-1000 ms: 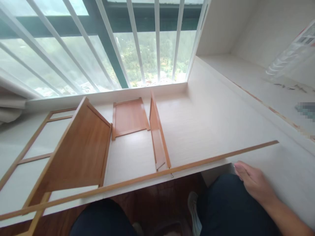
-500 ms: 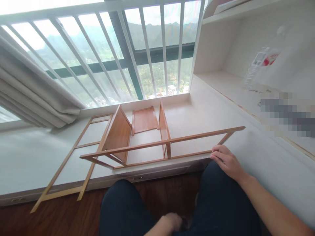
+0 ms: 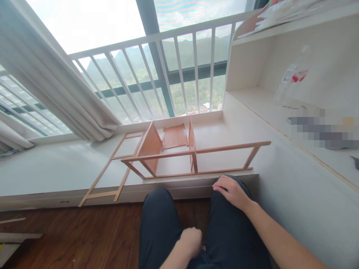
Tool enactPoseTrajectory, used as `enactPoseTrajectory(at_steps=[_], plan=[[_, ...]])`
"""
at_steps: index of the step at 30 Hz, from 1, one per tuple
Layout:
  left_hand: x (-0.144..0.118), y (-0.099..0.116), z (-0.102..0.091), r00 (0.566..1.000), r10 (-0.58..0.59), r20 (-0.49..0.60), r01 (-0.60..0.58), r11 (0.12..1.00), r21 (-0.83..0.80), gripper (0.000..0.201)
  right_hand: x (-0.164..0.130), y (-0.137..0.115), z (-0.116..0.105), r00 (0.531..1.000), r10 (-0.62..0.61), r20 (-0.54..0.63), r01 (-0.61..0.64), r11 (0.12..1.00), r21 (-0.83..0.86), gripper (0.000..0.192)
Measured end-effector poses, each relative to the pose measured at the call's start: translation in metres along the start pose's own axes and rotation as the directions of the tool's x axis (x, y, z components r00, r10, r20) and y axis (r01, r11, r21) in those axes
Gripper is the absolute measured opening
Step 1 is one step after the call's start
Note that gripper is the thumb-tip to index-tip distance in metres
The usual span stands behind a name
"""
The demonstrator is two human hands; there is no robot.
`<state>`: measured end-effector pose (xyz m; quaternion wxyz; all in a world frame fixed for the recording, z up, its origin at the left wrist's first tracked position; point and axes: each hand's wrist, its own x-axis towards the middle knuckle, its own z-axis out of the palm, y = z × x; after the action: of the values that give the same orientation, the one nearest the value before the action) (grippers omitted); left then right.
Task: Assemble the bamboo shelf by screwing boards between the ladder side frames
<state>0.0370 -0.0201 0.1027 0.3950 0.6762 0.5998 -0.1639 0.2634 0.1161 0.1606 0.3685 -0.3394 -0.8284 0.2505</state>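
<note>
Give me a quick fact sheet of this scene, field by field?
Setting: white window platform beside a railed window, with a curtain
Main item: part-built wooden frame lying on the platform
Right hand: open, resting on the person's knee near the platform edge, not touching the frame
Left hand: loosely closed on the lap; nothing visibly held
Floor: dark wood boards

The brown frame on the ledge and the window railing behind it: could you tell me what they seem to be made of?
Brown frame: probably wood or wood veneer, a warm brown with faint grain and a slight sheen. Window railing: white, smooth, slim bars, likely painted metal, though the material is uncertain.
</note>
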Motion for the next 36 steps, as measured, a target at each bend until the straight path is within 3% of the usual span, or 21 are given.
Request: enactPoseTrajectory(at_steps=[4,8,12,16,18,20,24,26,28,30,36], plan=[[-0.022,0.019,-0.034,0.981,0.022,-0.192,-0.013,0.999,0.047,0.043,0.004,-0.018,0.017,0.993,0.113,-0.034,-0.108,0.987,0.118,0.03],[-0.034,0.032,-0.087,0.925,0.087,-0.371,-0.075,0.996,0.045,0.043,0.012,-0.027,0.026,0.961,0.272,-0.043,-0.249,0.924,0.29,0.027],[-0.033,0.044,-0.135,0.726,0.223,-0.651,-0.342,0.938,-0.061,0.037,0.02,-0.032,0.032,0.957,0.286,-0.038,-0.251,0.89,0.381,0.029],[-0.031,0.049,-0.154,0.567,0.295,-0.769,-0.524,0.85,-0.06,0.039,0.02,-0.036,0.038,0.968,0.23,-0.1,-0.18,0.914,0.364,0.028],[-0.036,0.05,-0.161,0.483,0.314,-0.817,-0.578,0.816,-0.029,0.04,0.018,-0.038,0.041,0.966,0.208,-0.156,-0.144,0.926,0.348,0.027],[-0.046,0.051,-0.173,0.372,0.327,-0.869,-0.618,0.786,0.031,0.04,0.02,-0.042,0.042,0.96,0.188,-0.206,-0.112,0.936,0.333,0.024],[-0.064,0.053,-0.218,0.148,0.363,-0.92,-0.62,0.759,0.2,0.03,0.04,-0.058,0.035,0.954,0.08,-0.288,0.007,0.957,0.291,0.017],[-0.066,0.052,-0.243,0.073,0.374,-0.925,-0.607,0.752,0.256,0.021,0.057,-0.068,0.024,0.942,-0.005,-0.336,0.094,0.964,0.25,0.014],[-0.061,0.049,-0.261,0.062,0.385,-0.921,-0.575,0.768,0.282,0.017,0.076,-0.078,0.012,0.933,-0.084,-0.35,0.162,0.966,0.202,0.014],[-0.054,0.045,-0.27,0.106,0.402,-0.909,-0.526,0.799,0.292,0.022,0.091,-0.084,-0.001,0.935,-0.12,-0.333,0.188,0.966,0.18,0.014],[-0.043,0.036,-0.27,0.354,0.504,-0.788,-0.353,0.852,0.386,0.038,0.103,-0.082,-0.018,0.959,-0.098,-0.266,0.15,0.972,0.183,0.012]])
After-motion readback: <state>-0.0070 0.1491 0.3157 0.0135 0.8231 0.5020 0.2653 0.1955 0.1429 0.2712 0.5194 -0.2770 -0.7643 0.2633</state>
